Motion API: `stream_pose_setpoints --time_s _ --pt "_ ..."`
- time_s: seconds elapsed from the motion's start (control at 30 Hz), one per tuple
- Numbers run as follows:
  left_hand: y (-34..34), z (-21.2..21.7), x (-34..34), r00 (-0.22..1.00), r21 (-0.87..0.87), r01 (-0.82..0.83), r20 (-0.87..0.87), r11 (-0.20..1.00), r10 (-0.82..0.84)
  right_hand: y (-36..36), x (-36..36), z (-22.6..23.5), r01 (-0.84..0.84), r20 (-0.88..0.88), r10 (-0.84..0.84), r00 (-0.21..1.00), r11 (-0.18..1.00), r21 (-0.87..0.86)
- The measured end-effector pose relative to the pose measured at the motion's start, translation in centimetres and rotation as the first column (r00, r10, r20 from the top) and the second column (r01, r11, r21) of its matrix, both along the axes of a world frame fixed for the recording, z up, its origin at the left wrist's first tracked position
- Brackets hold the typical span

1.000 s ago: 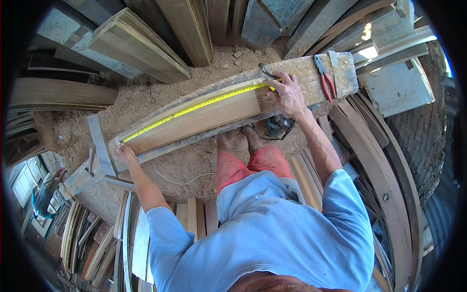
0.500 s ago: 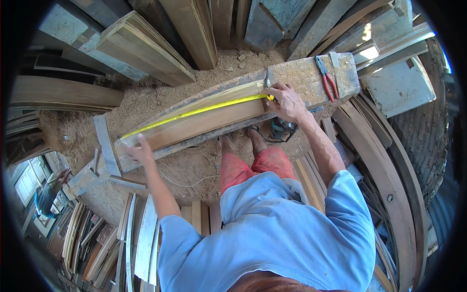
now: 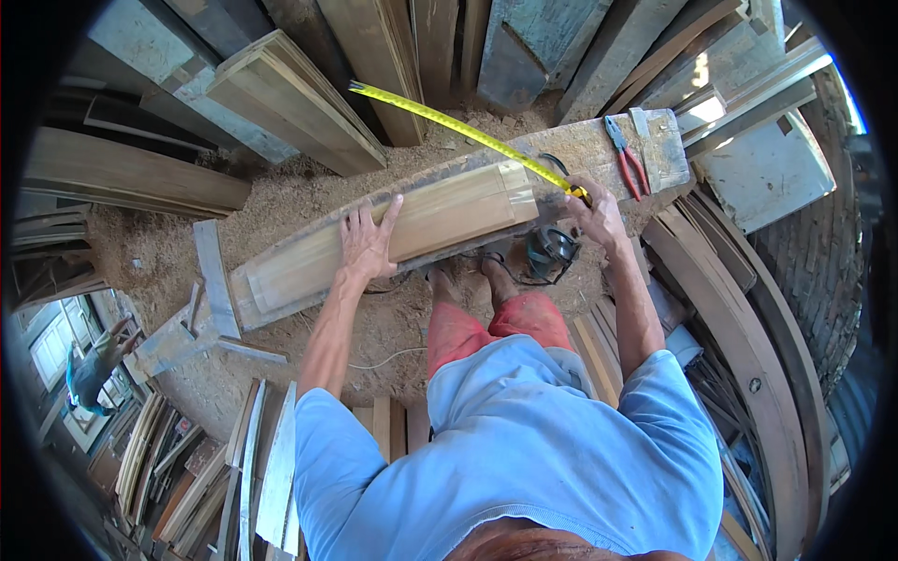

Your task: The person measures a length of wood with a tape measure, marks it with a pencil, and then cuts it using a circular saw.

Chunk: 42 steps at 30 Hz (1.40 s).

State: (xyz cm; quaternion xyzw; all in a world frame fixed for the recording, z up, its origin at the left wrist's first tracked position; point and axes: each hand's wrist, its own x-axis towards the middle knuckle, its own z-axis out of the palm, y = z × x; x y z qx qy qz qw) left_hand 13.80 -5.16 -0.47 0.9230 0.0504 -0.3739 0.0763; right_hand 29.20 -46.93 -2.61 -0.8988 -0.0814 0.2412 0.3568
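Left hand: the left hand (image 3: 367, 241) is laid flat, fingers spread wide, on the long pale wooden board (image 3: 393, 238); nothing is gripped, the palm is pressed on the board's upper face near its middle.
Right hand: the right hand (image 3: 594, 213) is closed around the case of the yellow steel tape measure (image 3: 458, 129); the case itself is mostly hidden by the fingers.
Tape: the yellow blade is run out from the right hand up and to the left, its free end raised in the air above the sawdust, clear of the board.
Board: smooth, planed, rectangular, light tan; it is set lengthwise on a rough grey workbench plank (image 3: 599, 150), its right end lying just beside the right hand.
Pliers: red-handled pliers (image 3: 627, 159) are laid on the workbench plank, near the right hand but apart from it.
Power tool: a dark round power tool (image 3: 550, 252) is seen below the bench, by the person's feet.
Ground: sawdust-covered ground (image 3: 309, 192) is ringed by stacked timber planks (image 3: 290, 98), some curved, some weathered.
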Motion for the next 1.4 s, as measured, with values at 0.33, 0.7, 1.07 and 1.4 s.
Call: stream_pose_setpoints --time_s 0.33,0.7,1.07,1.4 --pt "2.1 4.0 1.9 0.968 -0.282 -0.163 0.141 0.946 0.209 -1.6 0.2 -1.4 0.186 -0.083 -0.185 0.979 0.983 0.004" --pt "0.6 -1.3 2.8 0.962 -0.038 -0.165 0.213 0.986 0.169 -3.5 0.9 -2.5 0.193 0.189 -0.146 0.971 0.946 -0.259" --pt "-2.6 -1.0 -2.4 0.941 -0.065 -0.016 0.337 0.998 0.037 -3.0 2.3 -5.0 0.221 0.321 -0.055 0.945 0.832 -0.508" --pt "0.5 -1.4 -1.9 0.956 -0.034 -0.040 0.290 0.999 0.049 -3.2 2.5 -4.7 0.112 0.245 0.031 0.969 0.829 -0.547"
